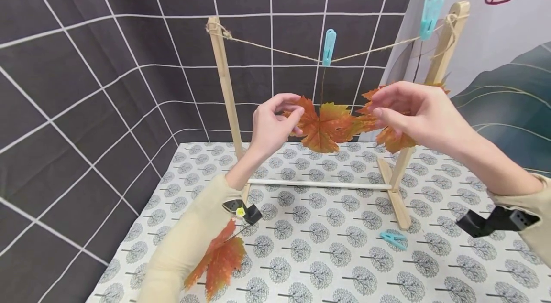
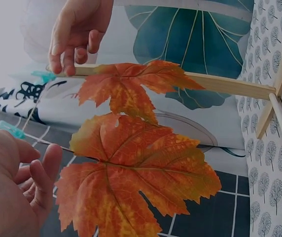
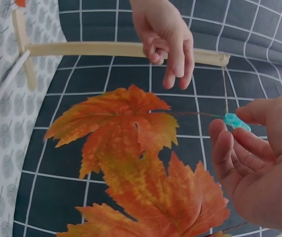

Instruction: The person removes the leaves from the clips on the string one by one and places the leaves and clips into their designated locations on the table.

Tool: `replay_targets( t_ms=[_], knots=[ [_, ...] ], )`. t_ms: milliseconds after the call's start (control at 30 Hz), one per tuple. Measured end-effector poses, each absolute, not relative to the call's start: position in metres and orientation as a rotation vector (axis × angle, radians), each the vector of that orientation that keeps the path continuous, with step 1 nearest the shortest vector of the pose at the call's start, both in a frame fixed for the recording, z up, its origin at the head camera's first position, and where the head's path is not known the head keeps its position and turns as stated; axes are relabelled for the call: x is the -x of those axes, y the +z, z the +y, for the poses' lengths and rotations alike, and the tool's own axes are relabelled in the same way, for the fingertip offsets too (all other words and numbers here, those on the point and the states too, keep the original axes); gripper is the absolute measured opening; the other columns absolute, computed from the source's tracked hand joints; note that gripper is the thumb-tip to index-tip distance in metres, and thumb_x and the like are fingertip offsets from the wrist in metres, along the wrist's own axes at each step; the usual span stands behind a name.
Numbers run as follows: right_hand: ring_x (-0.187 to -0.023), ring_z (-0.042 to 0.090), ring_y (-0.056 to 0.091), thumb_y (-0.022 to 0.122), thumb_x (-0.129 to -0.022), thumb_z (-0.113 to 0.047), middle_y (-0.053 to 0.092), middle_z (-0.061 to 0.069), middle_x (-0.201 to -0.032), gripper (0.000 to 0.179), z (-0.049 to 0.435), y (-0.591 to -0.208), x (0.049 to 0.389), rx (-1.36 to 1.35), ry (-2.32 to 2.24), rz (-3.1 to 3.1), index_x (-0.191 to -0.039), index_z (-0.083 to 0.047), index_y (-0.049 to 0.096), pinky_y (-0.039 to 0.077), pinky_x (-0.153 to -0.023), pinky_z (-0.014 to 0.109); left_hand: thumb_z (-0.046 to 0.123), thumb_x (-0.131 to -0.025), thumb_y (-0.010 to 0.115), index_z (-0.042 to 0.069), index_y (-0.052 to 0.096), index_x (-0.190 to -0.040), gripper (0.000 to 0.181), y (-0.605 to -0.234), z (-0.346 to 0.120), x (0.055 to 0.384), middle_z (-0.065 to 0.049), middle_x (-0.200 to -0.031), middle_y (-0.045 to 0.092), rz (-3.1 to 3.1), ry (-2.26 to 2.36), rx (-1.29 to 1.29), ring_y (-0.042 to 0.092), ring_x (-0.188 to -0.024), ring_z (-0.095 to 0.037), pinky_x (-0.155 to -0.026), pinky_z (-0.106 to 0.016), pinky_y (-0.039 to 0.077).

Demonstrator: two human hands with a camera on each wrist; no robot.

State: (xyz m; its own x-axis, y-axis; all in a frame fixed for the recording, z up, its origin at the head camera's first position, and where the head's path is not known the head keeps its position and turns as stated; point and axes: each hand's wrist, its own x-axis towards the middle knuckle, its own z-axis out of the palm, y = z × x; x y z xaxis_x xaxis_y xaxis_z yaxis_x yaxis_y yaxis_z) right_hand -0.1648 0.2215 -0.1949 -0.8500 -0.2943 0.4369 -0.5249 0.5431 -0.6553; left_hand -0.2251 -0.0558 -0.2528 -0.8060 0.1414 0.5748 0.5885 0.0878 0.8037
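An orange maple-like leaf [image 1: 324, 127] hangs by its thin stem from a light blue clothespin [image 1: 329, 48] on a sagging twine line [image 1: 275, 49]. Beside its left edge is my left hand [image 1: 273, 124], fingers loosely bent and holding nothing. A second such leaf [image 1: 392, 139] hangs at the right under another blue clothespin [image 1: 430, 18], partly hidden by my right hand [image 1: 430, 114]. That hand's fingers are also loosely bent around nothing. In the right wrist view the right hand [image 3: 264, 163] has its fingertips near the blue clothespin [image 3: 235, 121], with the two leaves overlapping.
Two wooden posts [image 1: 226, 88] hold the twine, joined low down by a white rod [image 1: 318, 184]. On the tree-print tablecloth [image 1: 327, 241] lie a loose blue clothespin [image 1: 393, 240] and another orange leaf [image 1: 225, 260], partly behind the left sleeve. A dark gridded cloth hangs behind.
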Motion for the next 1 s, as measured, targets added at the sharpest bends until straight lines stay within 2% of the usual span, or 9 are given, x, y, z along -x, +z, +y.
replay_targets(
  t_ms=[133,300,367,533,633,700,1000],
  knots=[
    [-0.062,0.016,0.065,0.069,-0.094,-0.005,0.074,0.003,-0.098,0.021,0.218,-0.187,0.168,-0.696,1.206,-2.478,-0.115,-0.004,0.067,0.051,-0.051,0.023,0.001,-0.091,0.070,0.000,0.068,-0.114,0.023,-0.251,-0.052,0.228,-0.010,-0.093,0.074,-2.024,-1.783,0.718,0.067,-0.053,-0.023,-0.050,-0.039,0.056],
    [-0.064,0.015,0.065,0.070,-0.094,-0.007,0.074,0.001,-0.098,0.020,0.217,-0.175,0.172,-0.684,1.219,-2.451,-0.114,-0.007,0.067,0.049,-0.052,0.021,0.001,-0.091,0.070,0.001,0.068,-0.113,0.023,-0.248,-0.048,0.231,-0.008,-0.092,0.074,-2.019,-1.793,0.714,0.067,-0.053,-0.024,-0.057,-0.055,0.056],
    [-0.066,0.015,0.067,0.069,-0.094,-0.006,0.074,0.000,-0.097,0.020,0.216,-0.171,0.174,-0.683,1.244,-2.440,-0.113,-0.008,0.068,0.049,-0.050,0.021,0.002,-0.091,0.070,0.001,0.068,-0.113,0.022,-0.247,-0.046,0.232,-0.007,-0.092,0.074,-2.018,-1.783,0.717,0.067,-0.053,-0.024,-0.056,-0.054,0.056],
    [-0.061,0.017,0.063,0.069,-0.094,-0.007,0.075,0.001,-0.094,0.020,0.210,-0.163,0.178,-0.667,1.273,-2.432,-0.113,-0.006,0.068,0.048,-0.047,0.023,0.001,-0.090,0.071,0.001,0.069,-0.114,0.024,-0.245,-0.042,0.233,-0.007,-0.091,0.074,-2.022,-1.749,0.725,0.067,-0.052,-0.021,-0.046,-0.033,0.052],
    [-0.060,0.017,0.061,0.070,-0.093,-0.008,0.074,-0.001,-0.095,0.021,0.207,-0.158,0.180,-0.656,1.271,-2.431,-0.114,-0.006,0.068,0.048,-0.048,0.022,0.000,-0.089,0.071,0.000,0.068,-0.115,0.025,-0.244,-0.039,0.235,-0.007,-0.091,0.074,-2.018,-1.749,0.735,0.066,-0.052,-0.020,-0.043,-0.026,0.047],
    [-0.064,0.016,0.063,0.070,-0.093,-0.008,0.073,-0.003,-0.096,0.021,0.205,-0.155,0.181,-0.657,1.265,-2.426,-0.114,-0.006,0.068,0.048,-0.050,0.021,0.000,-0.089,0.071,0.001,0.068,-0.115,0.026,-0.243,-0.037,0.237,-0.007,-0.091,0.074,-2.021,-1.748,0.733,0.066,-0.053,-0.020,-0.041,-0.024,0.045],
    [-0.074,0.011,0.068,0.071,-0.093,-0.009,0.072,0.000,-0.099,0.022,0.197,-0.139,0.193,-0.653,1.324,-2.396,-0.114,-0.008,0.068,0.049,-0.051,0.019,-0.001,-0.088,0.073,0.001,0.069,-0.113,0.026,-0.239,-0.030,0.241,-0.007,-0.089,0.074,-2.008,-1.751,0.722,0.066,-0.051,-0.020,-0.046,-0.031,0.052]
  ],
)
